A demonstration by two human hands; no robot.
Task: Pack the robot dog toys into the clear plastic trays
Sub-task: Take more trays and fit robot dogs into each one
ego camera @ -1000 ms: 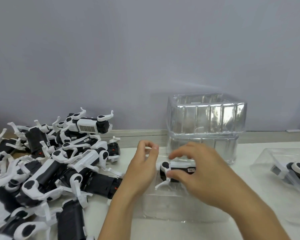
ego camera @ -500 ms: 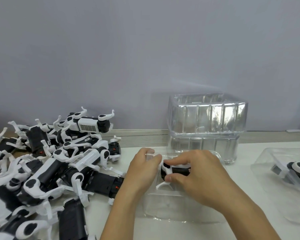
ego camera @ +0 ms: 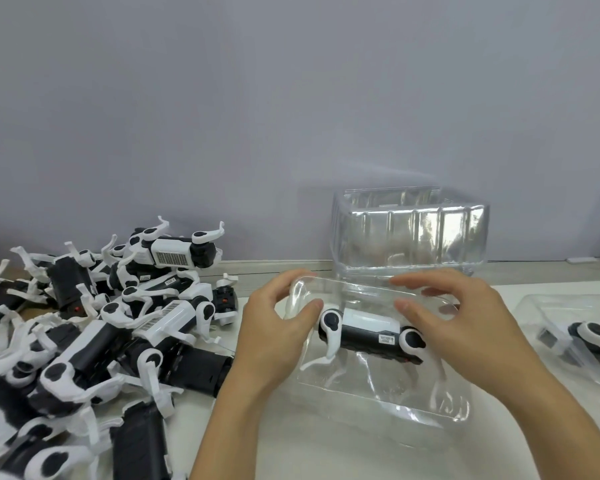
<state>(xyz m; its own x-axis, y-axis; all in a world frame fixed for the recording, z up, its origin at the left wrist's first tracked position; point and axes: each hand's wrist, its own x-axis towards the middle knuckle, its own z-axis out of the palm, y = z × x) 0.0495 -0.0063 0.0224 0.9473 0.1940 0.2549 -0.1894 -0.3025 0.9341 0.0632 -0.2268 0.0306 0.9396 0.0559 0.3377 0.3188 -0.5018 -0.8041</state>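
Observation:
A black-and-white robot dog toy (ego camera: 368, 332) lies on its side inside a clear plastic tray (ego camera: 378, 400) on the white table in front of me. My left hand (ego camera: 274, 334) grips the tray's left end, fingers behind the rim and thumb inside, next to the dog's front leg. My right hand (ego camera: 465, 323) hovers over the tray's right end with its fingers spread and holds nothing; its thumb is just above the dog's back. The dog's rear end is partly hidden by this hand.
A big pile of robot dog toys (ego camera: 94, 327) covers the table's left side. A stack of empty clear trays (ego camera: 409, 230) stands behind the hands, against the wall. At the right edge, another clear tray (ego camera: 568, 306) holds a dog (ego camera: 593, 336).
My right hand has let go of the dog and opened, shifting right. The dog now lies uncovered in the tray. My left hand has moved onto the tray's left rim.

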